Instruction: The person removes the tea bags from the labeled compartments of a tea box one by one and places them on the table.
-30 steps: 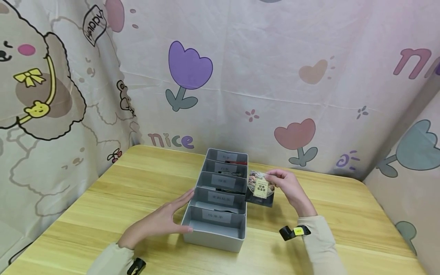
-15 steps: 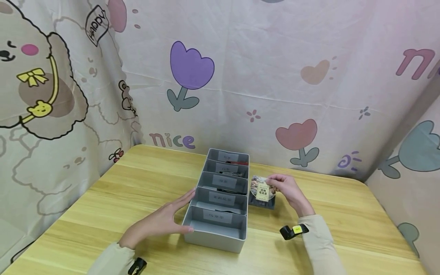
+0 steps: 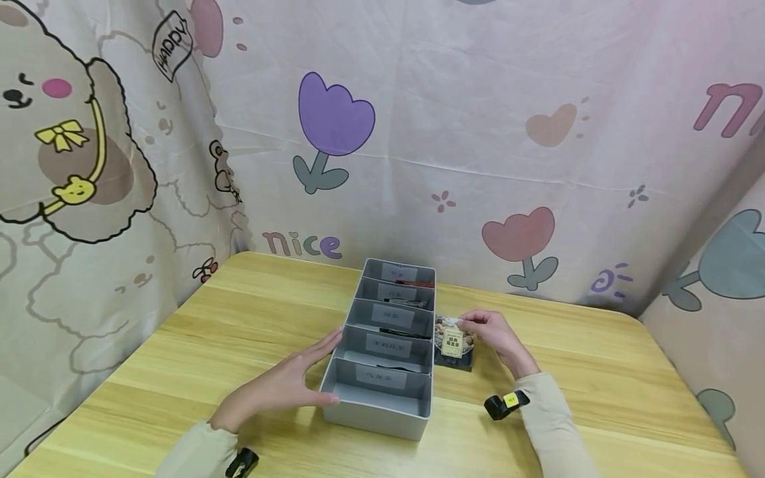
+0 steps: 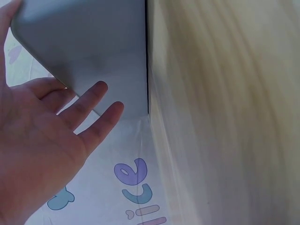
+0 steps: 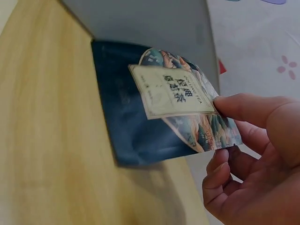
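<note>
My right hand [image 3: 495, 337] pinches a dark blue tea sachet [image 3: 452, 343] by its top edge, thumb on the printed face. In the right wrist view the sachet [image 5: 161, 105] has a cream label reading "OOLONG TEA" and leans upright beside the grey box wall. The long grey divided box [image 3: 376, 413] has several compartments with handwritten labels; the nearest one shows a bare floor. My left hand [image 3: 288, 378] rests against the box's left side, thumb at the front corner. In the left wrist view its fingers [image 4: 96, 126] spread, mostly straight, along the box's side.
Dark packets [image 3: 403, 333] show in some of the middle compartments, and a red one [image 3: 415, 284] in the farthest. The box stands on a wooden table [image 3: 203, 332]. A printed curtain [image 3: 406, 199] hangs right behind the table's back edge.
The right hand has lowered the tea sachet slightly toward the table, close along the box's right side. The left hand keeps its place against the box.
</note>
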`<state>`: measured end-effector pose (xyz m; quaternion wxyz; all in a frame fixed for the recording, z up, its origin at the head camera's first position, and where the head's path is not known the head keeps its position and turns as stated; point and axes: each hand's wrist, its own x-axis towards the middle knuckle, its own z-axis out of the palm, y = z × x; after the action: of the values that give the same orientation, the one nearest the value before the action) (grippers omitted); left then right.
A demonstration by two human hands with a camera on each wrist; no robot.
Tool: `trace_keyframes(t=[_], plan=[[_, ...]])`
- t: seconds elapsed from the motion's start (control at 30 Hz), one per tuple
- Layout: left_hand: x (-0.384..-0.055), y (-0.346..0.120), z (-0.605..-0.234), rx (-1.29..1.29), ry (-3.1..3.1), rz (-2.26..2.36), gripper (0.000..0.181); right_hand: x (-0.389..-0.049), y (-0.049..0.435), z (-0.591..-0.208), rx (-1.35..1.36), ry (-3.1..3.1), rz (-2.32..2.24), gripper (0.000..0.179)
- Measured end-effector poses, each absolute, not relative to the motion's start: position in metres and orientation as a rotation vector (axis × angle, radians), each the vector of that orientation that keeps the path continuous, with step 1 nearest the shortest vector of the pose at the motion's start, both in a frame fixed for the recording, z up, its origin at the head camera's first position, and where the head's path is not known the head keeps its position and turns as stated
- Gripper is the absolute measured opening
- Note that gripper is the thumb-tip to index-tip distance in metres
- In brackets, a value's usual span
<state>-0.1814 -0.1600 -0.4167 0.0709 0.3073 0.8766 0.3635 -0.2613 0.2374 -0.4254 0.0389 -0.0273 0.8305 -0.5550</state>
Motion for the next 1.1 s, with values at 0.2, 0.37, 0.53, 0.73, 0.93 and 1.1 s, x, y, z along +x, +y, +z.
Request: trace_keyframes(t=[0.2,0.37,0.53,0.73,0.93,1.1], plan=[[-0.182,-0.16,-0.418,0.927,2.639,1.086,0.101,-0.262,0.236,-0.43,-0.082,2.664,-1.591,0.016],[-0.181,-0.16,-0.417,0.923,2.64,1.088,0.101,-0.264,0.237,-0.435,-0.127,2.735,-1.518,0.015],[-0.181,-0.159,-0.417,0.919,2.641,1.091,0.102,-0.265,0.238,-0.436,-0.164,2.82,-1.389,0.019],[-0.181,-0.159,-0.418,0.913,2.634,1.095,0.102,-0.263,0.238,-0.435,-0.201,2.832,-1.316,0.03],[-0.181,-0.159,-0.417,0.92,2.651,1.091,0.101,-0.263,0.24,-0.436,-0.163,2.822,-1.321,0.032],[-0.181,-0.159,-0.417,0.915,2.657,1.08,0.101,-0.262,0.24,-0.436,-0.151,2.826,-1.321,0.032]])
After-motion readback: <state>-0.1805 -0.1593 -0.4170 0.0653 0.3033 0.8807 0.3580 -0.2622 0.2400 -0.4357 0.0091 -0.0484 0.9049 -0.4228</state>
